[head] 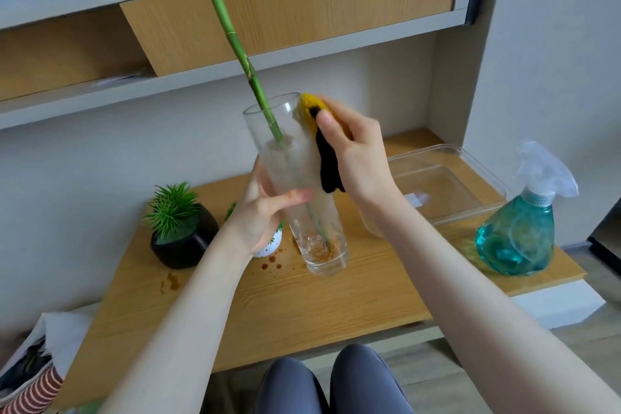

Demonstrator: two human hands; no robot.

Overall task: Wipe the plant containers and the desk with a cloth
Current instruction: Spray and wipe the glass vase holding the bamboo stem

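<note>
Head view: the left hand [260,212] grips the tall glass vase [295,185] around its middle, lifted over the desk [302,306], long axis tilted, mouth up and leftward. The right hand [353,151] pinches a yellow-and-black cloth [322,141] against the vase's upper side, just below the rim. A green stalk [235,44] leans out up-left.

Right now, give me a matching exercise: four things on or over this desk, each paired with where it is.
Things:
1. glass vase
2. cloth
3. spray bottle
4. black pot

Places:
A. desk's right edge
B. desk's left side
C. held in the left hand
D. pressed to the vase's rim by the right hand

Pairs: 1-C, 2-D, 3-A, 4-B
</note>
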